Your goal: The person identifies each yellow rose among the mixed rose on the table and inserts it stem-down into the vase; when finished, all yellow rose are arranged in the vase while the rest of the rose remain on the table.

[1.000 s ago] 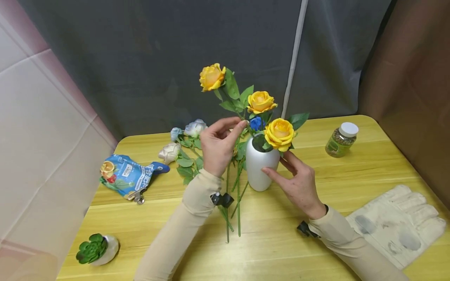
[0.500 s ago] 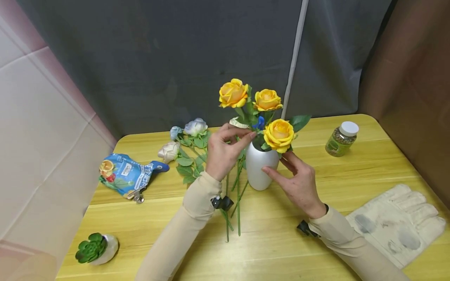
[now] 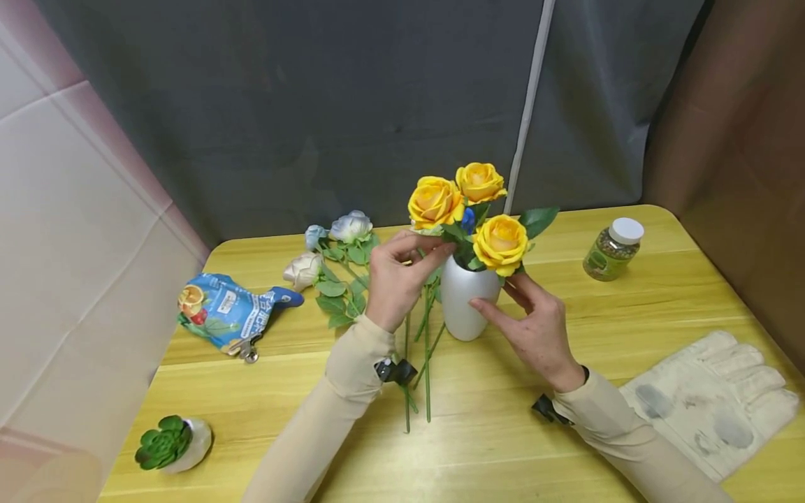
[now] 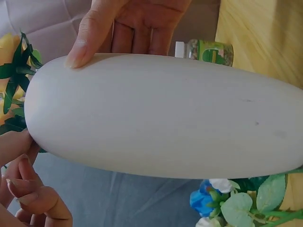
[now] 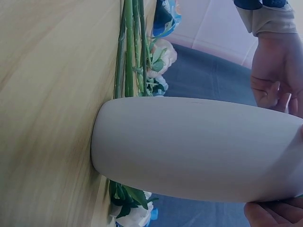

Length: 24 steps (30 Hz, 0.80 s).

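Note:
A white vase [image 3: 464, 300] stands upright on the table. My right hand [image 3: 537, 332] holds its right side, thumb in front and fingers behind. Two yellow roses [image 3: 500, 243] stand in the mouth, with a bit of blue flower [image 3: 468, 220] between the blooms. At the left rim my left hand [image 3: 399, 279] pinches the stem of another yellow rose [image 3: 435, 201], whose bloom now sits beside the others. The pinched stem is largely hidden. In the left wrist view the vase's smooth wall [image 4: 156, 118] covers most of the scene, with my left fingertips [image 4: 16, 146] at its mouth end.
Left of the vase lie pale artificial flowers [image 3: 351, 228] and several green stems [image 3: 428, 377]. A blue pouch [image 3: 229, 311] with a clip and a small potted succulent [image 3: 165, 443] are farther left. On the right are a white-capped jar [image 3: 611, 251] and a work glove [image 3: 711, 405].
The yellow rose in my left hand has come down and right, from high at the left to close beside the other blooms. My right hand stays on the vase.

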### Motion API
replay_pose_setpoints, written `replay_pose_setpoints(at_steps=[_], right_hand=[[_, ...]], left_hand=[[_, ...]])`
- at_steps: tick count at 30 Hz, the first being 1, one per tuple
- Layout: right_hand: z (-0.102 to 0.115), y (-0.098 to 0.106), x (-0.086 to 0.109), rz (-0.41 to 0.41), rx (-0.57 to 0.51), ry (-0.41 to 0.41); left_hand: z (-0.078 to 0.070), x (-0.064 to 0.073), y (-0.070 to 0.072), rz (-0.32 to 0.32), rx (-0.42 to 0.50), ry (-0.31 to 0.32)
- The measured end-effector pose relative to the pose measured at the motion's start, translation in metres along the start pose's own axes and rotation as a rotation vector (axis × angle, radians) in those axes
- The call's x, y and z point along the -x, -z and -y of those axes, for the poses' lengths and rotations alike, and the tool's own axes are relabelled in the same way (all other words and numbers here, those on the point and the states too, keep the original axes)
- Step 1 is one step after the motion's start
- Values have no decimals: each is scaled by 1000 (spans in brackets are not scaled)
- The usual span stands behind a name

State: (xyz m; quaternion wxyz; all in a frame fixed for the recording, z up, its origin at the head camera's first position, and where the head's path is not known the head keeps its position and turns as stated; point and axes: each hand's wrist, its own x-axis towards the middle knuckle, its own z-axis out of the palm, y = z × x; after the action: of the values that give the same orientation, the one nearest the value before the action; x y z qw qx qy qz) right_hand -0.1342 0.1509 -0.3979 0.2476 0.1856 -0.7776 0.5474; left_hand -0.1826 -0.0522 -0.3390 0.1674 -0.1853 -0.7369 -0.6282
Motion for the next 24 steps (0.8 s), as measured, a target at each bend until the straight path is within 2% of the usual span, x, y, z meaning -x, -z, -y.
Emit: replay_pose_setpoints(at_steps=[4, 8, 11, 13, 15, 19, 24], right_hand=[[0, 0, 0, -2, 5, -5], [0, 0, 0, -4, 1, -12], [0, 0, 0, -4, -8, -13], [1, 0, 0, -5, -13, -8], [0, 1, 0, -6, -14, -5], [0, 2, 0, -9, -9, -3], [1, 1, 0, -6, -14, -8]], left_hand=[[1, 3, 4, 13, 13, 6], [5, 7, 16, 31, 18, 17], [11, 11, 29, 18, -39, 46], [18, 14, 38, 6, -100, 101], [25, 18, 45, 8, -156, 187], [40, 24, 52, 53, -201, 370], [54, 27, 55, 107, -266, 483]])
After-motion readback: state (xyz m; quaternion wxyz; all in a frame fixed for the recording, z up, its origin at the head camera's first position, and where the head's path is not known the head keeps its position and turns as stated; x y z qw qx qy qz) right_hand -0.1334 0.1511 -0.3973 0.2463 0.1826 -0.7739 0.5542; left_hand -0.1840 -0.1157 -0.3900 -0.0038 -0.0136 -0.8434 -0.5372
